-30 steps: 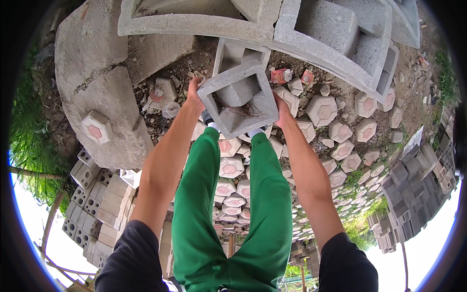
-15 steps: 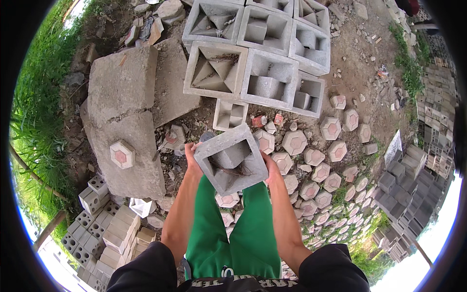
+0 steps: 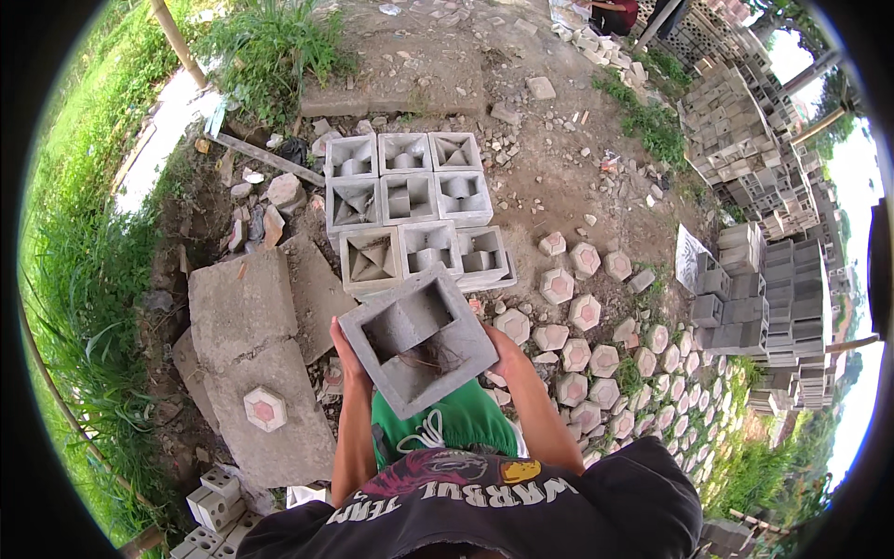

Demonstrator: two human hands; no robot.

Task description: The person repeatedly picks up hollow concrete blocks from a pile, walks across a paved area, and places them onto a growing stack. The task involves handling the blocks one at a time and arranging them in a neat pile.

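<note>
Tall green grass (image 3: pixel 84 307) filled the far left, and a wooden pole (image 3: pixel 177 42) leaned near its top end. At the lower left stood pale blocks with round holes (image 3: pixel 216 498). Next came a cracked concrete slab (image 3: pixel 247 359), with a six-sided paving stone (image 3: pixel 265 410) lying on it. The left hand (image 3: pixel 349 359) pressed against the left side of a grey hollow block (image 3: pixel 414 321); how its fingers lay underneath could not be told. The block was tilted askew between both hands, in front of the green trousers (image 3: pixel 442 429), its open face up and dry twigs (image 3: pixel 434 354) inside. Beyond it, similar hollow blocks (image 3: pixel 399 199) stood on the ground in three rows of three. The right hand (image 3: pixel 506 352) was clasped to the block's right side, so the two hands squeezed it between them. Farther right, six-sided paving stones (image 3: pixel 577 356) lay scattered over the soil. Stacks of grey blocks (image 3: pixel 792 289) stood along the right edge.
</note>
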